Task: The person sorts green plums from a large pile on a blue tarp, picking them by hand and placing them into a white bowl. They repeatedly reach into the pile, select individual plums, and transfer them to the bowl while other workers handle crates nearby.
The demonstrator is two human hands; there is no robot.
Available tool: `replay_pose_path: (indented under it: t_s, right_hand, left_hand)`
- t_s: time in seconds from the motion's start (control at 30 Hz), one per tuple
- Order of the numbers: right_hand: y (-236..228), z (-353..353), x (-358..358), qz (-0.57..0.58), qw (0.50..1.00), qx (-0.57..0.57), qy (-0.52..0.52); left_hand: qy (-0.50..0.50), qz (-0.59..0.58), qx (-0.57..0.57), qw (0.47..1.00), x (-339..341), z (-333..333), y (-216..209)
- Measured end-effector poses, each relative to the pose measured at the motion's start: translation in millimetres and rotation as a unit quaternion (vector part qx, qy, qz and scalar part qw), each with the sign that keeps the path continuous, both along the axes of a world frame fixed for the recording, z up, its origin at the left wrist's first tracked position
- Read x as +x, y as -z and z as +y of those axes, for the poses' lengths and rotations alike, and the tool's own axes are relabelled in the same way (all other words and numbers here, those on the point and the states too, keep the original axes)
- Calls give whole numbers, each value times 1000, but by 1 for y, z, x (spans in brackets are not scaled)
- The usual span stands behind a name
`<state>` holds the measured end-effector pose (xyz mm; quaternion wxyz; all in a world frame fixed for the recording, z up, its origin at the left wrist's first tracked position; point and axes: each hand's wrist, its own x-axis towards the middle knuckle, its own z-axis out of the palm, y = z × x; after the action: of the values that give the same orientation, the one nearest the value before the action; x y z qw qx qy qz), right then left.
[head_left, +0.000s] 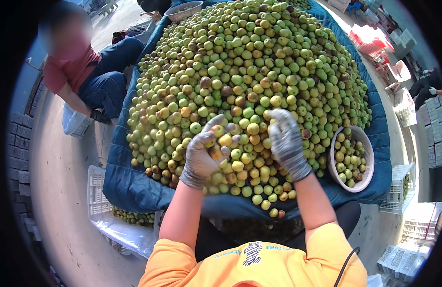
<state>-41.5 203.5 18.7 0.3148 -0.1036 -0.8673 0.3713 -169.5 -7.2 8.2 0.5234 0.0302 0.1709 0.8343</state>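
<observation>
Head view: hand work at the fruit pile (pixel 249 57), picking-over step, I'd judge.
My left hand (pixel 201 157) cups several fruits (pixel 225 140), fingertips blurry; right hand (pixel 287 141) bends over the pile, underside hidden, can't tell if it's pinching. Next move calls for keeping the left hold while the right singles one out. Far-right co-worker (pixel 423 87) cut off.

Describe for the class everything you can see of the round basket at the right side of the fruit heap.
The round basket is pale, with a slightly pinkish tint, and looks like plastic, with a curved rim and sloping wall. It holds many small round fruit in green, yellowish and brownish tones, with pale inner wall showing beside them. It sits with its opening upward on the blue sheet, against the edge of the heap. Neither the left hand nor the right hand touches it. Its underside is hidden.
</observation>
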Motion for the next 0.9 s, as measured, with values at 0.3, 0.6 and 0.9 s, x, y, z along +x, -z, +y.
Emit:
replay_pose_path:
  t_s: [0.3, 0.6, 0.9]
  right_hand:
    - [-59, 207, -128, 43, 927, 314, 199]
    - [-86, 109, -159, -340, 784, 514, 70]
    - [-104, 91, -169, -464, 720, 504, 110]
  left_hand:
    - [-16, 20, 18, 1000, -24, 0, 4]
    - [-64, 47, -34, 996, -27, -14, 6]
    - [-94, 82, -72, 990, -20, -6, -3]
